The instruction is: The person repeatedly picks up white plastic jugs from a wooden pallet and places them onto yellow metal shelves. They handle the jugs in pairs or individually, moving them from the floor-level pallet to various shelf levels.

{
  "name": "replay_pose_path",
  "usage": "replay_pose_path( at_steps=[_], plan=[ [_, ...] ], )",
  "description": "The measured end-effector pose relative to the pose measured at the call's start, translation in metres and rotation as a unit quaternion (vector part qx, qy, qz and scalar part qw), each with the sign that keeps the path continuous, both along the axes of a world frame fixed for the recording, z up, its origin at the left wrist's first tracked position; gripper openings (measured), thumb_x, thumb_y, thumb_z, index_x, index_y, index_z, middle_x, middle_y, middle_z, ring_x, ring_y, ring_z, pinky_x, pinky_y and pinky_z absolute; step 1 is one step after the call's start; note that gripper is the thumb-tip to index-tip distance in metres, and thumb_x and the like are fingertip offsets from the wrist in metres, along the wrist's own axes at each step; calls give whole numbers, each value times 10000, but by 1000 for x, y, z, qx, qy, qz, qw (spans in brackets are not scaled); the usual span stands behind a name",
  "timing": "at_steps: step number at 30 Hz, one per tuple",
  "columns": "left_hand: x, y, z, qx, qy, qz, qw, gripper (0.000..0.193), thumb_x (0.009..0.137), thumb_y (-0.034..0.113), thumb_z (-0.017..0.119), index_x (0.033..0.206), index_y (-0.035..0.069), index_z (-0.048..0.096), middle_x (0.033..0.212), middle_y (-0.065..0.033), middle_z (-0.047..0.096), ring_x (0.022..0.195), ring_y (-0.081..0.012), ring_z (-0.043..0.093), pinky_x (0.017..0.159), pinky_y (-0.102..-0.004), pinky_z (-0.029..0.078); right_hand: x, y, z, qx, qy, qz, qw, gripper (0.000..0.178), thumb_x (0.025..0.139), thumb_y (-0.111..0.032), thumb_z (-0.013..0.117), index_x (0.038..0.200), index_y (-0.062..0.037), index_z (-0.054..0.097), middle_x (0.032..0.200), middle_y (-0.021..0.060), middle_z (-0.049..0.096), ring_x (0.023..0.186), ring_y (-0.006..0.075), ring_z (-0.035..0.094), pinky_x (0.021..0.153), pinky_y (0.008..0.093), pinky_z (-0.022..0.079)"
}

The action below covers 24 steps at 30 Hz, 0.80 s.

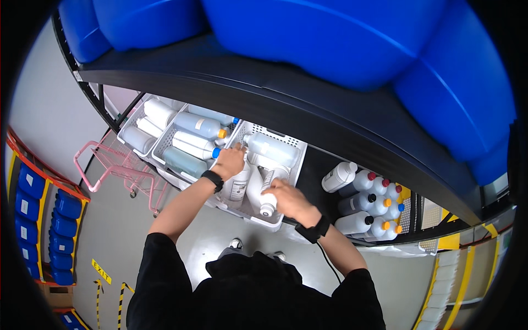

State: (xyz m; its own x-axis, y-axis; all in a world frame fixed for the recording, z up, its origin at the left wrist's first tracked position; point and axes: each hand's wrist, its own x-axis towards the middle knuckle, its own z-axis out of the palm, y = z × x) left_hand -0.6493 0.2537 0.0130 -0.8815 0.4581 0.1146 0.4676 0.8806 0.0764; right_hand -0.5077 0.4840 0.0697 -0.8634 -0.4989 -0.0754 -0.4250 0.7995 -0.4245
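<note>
Both my hands work in a white perforated plastic basket [301, 165] on the shelf. My left hand [230, 160] is closed around the upper end of a white labelled bottle [237, 187], which stands tilted against the basket's near left side. My right hand [290, 197] grips another white labelled bottle [273, 184], whose capped end points toward me. Between these two, a plain white bottle [255, 186] is partly covered. Behind them a translucent bottle [272, 147] lies on its side. My fingertips are partly hidden.
Left of my hands stand more baskets [155, 144] of lying bottles, one with an orange-capped bottle [201, 125]. Upright bottles with coloured caps [379, 203] cluster on the right. A dark shelf beam [264, 91] with blue bins [330, 38] hangs above. A pink cart [118, 165] stands left.
</note>
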Motion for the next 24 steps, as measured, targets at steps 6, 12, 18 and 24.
replay_pose_path(
  at_steps=[6,12,18,24],
  plan=[
    [-28,10,-35,-92,-37,-20,995,404,924,316,611,1213,36,639,1139,-192,682,968,-328,711,816,-434,562,6,-45,-50,182,57,74,979,247,771,18,658,968,-102,746,1102,127,550,1116,297,575,913,409,541],
    [-16,17,-4,-60,-85,-45,994,526,867,390,680,1236,19,627,1190,-179,691,1106,-283,678,888,-410,546,9,-37,-21,106,120,-15,987,347,734,-50,701,1078,-91,676,1090,131,541,1064,314,624,848,410,576],
    [2,3,24,-46,-76,-141,986,580,836,483,701,1137,-11,659,887,-169,743,868,-317,730,776,-436,551,27,5,49,-91,128,-212,965,430,760,-141,749,1170,-45,658,1143,168,614,929,294,687,759,388,603],
    [65,7,137,99,45,-131,985,451,812,369,738,1062,12,622,813,-161,707,733,-326,710,614,-418,546,99,63,133,-215,243,-357,876,392,742,-53,771,1125,-29,691,1019,132,643,800,218,680,653,286,565]
  ],
)
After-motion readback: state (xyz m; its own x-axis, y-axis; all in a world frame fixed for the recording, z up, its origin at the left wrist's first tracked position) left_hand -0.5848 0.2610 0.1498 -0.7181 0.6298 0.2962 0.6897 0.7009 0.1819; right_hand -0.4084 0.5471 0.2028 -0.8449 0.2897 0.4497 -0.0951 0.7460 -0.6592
